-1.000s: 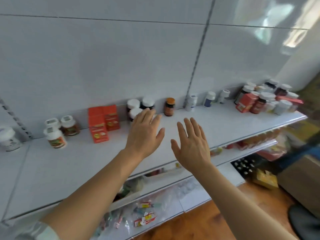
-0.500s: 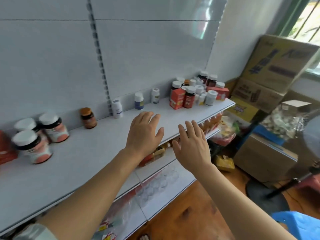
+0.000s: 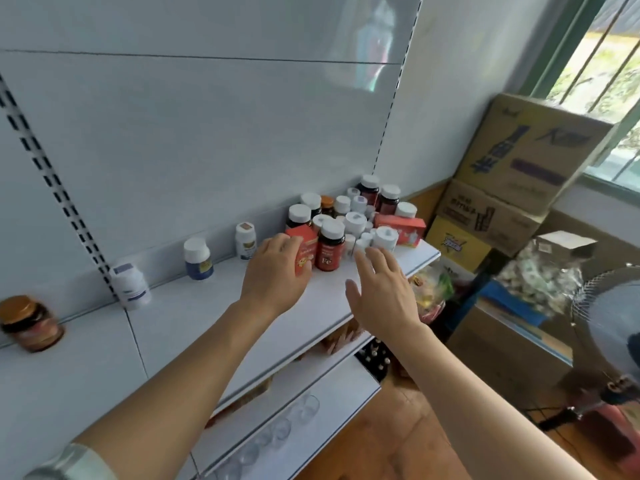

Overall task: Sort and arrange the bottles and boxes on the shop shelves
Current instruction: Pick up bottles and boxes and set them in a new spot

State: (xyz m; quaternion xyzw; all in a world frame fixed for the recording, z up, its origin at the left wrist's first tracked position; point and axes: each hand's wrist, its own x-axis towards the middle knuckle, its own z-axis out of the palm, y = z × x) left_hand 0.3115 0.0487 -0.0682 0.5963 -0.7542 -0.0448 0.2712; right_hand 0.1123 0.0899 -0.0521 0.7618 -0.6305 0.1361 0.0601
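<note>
Shelf-sorting, reach phase. Both hands have arrived at the cluster [image 3: 349, 220] of bottles and boxes crowded at the right end of the shelf [image 3: 194, 317]. The left hand [image 3: 275, 275] lies against the red box [image 3: 306, 252] at the cluster's front; its fingers curve over the box's left face, but whether they have closed into a hold cannot be told. The right hand [image 3: 382, 292] hovers just before the small white bottles [image 3: 363, 241], grip wide, fingers straight and spread, holding nothing.

Step in hand, as judged: selecting the first items from the crowded group for redistribution. The next move calls for closing on the red box without toppling the red bottle [image 3: 330, 249] marked "Fe", which stands touching or just beside it, and for lifting clear of the packed caps behind.

Edges and room: the shelf ends just right of the cluster, where a second red box [image 3: 401, 226] lies near the corner; a push rightward risks a fall toward the cartons [image 3: 512, 174] below. Open shelf runs leftward, carrying only spaced single bottles: a white one [image 3: 246, 240], a blue-labelled one [image 3: 198, 259], a white one [image 3: 131, 285] by the slotted upright, and a brown jar [image 3: 31, 323] far left. The front lip stays near the wrists
</note>
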